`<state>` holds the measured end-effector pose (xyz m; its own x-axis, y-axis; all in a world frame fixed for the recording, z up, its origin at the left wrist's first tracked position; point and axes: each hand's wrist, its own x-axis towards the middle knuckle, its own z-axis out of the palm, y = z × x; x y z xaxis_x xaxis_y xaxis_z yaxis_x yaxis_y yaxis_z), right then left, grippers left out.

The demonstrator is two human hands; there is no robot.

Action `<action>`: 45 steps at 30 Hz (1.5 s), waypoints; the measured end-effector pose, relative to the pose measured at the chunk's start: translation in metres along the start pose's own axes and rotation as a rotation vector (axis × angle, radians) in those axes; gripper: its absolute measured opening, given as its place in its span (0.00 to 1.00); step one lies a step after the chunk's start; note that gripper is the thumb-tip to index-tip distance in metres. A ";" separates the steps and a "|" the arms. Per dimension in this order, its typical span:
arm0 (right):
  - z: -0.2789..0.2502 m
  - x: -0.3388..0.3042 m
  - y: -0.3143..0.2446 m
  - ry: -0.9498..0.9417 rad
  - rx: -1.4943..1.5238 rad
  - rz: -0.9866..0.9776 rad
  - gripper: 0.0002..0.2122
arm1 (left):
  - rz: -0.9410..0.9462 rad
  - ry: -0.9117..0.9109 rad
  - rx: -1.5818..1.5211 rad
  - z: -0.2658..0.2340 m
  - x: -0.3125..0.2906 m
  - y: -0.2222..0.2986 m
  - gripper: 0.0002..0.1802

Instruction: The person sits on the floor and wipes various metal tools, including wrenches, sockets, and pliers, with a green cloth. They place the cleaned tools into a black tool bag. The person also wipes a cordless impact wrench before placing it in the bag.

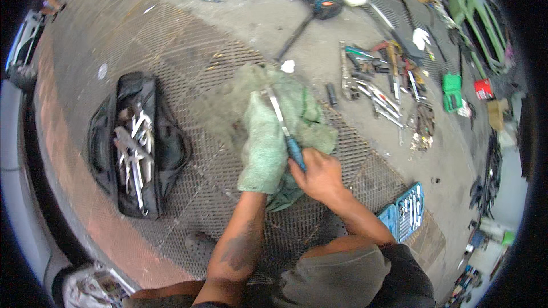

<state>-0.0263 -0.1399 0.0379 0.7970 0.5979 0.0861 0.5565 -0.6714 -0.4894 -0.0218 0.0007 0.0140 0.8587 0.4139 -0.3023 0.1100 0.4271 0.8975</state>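
Two bare forearms rise from six o'clock over the metal mesh grating (188,51). One right hand (318,175) is fisted round the blue handle of a long steel tool (283,127), blade slanting toward eleven o'clock at centre frame. One left hand (264,151) is buried under the pale green rag (297,111), cupping the blade; its fingers can't be made out. One black tool bag (137,145) of wrenches lies open at nine o'clock, one blue socket case (406,210) at four.

The green cloth (265,142) fully covers the left hand (260,165); the tool's (283,125) tip is hidden in its folds.
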 end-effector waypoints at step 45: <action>0.020 0.034 -0.044 -0.677 0.456 0.266 0.21 | -0.090 0.212 -0.321 -0.077 -0.011 -0.036 0.13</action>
<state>-0.0282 -0.0809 0.0451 0.4946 0.6754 -0.5470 0.1060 -0.6716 -0.7333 -0.0735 0.0425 -0.0391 0.7267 0.5057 -0.4650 -0.0109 0.6853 0.7282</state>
